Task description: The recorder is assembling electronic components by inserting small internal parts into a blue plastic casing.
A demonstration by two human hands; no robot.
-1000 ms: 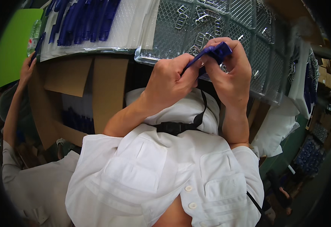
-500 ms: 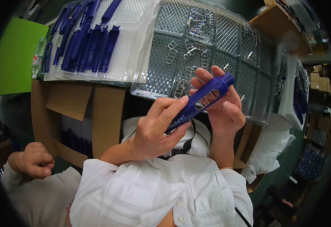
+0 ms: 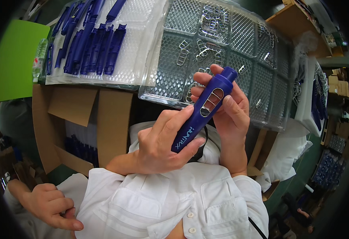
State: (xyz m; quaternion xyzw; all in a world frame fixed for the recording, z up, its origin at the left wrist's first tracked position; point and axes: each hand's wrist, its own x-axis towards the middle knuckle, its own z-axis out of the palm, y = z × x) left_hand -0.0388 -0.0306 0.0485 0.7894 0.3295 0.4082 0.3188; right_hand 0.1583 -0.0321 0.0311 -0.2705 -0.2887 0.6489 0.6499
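A blue plastic tube-shaped handle (image 3: 188,123) slants up to the right in front of my chest, printed letters on its lower part. In its oval window sits a silver metal frame (image 3: 211,102) with crossbars. My left hand (image 3: 158,139) is closed round the lower end, thumb below and fingers above. Near the narrower upper end, my right hand (image 3: 234,113) grips the handle, its thumb at the window's edge and its fingers behind. Beyond my hands, similar loose metal frames (image 3: 214,24) lie in a clear compartment tray (image 3: 170,85).
Blue plastic half-shells (image 3: 112,49) lie on a white sheet (image 3: 136,47) at the left. Below stands an open cardboard box (image 3: 114,127) with blue parts inside. Another person's hand (image 3: 53,205) is at the lower left. White packing bags (image 3: 280,159) lie on the right.
The blue handle has tilted more upright and its upper end moved left. My right thumb has come down onto it. The other person's hand moved right and down, its index finger now extended.
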